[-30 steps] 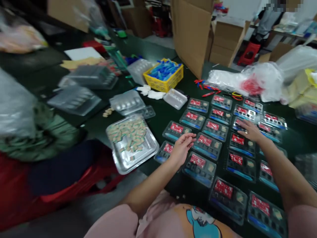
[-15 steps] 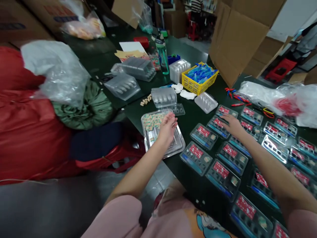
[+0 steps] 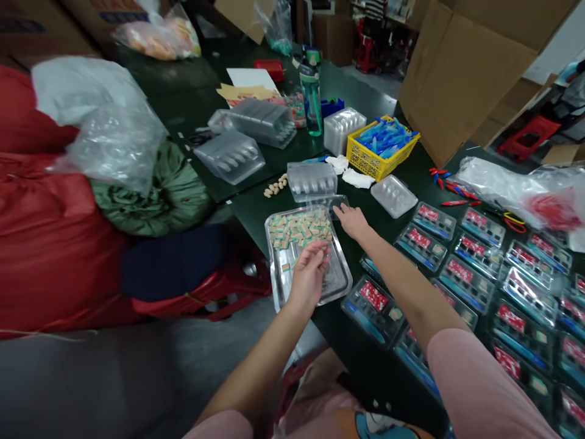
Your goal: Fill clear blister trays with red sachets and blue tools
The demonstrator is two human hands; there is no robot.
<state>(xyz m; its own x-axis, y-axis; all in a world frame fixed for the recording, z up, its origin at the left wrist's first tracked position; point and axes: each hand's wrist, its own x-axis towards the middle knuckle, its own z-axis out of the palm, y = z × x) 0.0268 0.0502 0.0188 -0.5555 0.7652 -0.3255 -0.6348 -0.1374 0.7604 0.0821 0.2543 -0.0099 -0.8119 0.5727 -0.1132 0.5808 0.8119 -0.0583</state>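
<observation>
A metal tray (image 3: 340, 286) at the table's edge holds many small pink-and-green striped pieces (image 3: 299, 228). Over its right half hovers my left hand (image 3: 308, 274), thumb and fingertips pressed together; what sits between them is too small to make out. My right hand (image 3: 354, 222) reaches past the tray's far right corner, fingers stretched and apart, tips at the edge of a clear plastic blister tray (image 3: 340, 201). Behind that stands a stack of clear blister trays (image 3: 313, 181). Filled blister packs (image 3: 375, 308) with red cards and blue pens lie under and beside my right forearm.
A yellow basket (image 3: 381, 164) of blue pens, a water bottle (image 3: 311, 100) and more plastic stacks (image 3: 231, 158) stand further back. Red-and-blue pieces (image 3: 452, 186) and scissors (image 3: 514, 222) lie right. A cardboard box (image 3: 461, 79) rises behind; red sacks (image 3: 59, 244) sit left.
My right hand has moved left from above the filled packs to the clear blister tray. My left hand has dropped lower over the metal tray, fingers closing together. The view has shifted slightly.
</observation>
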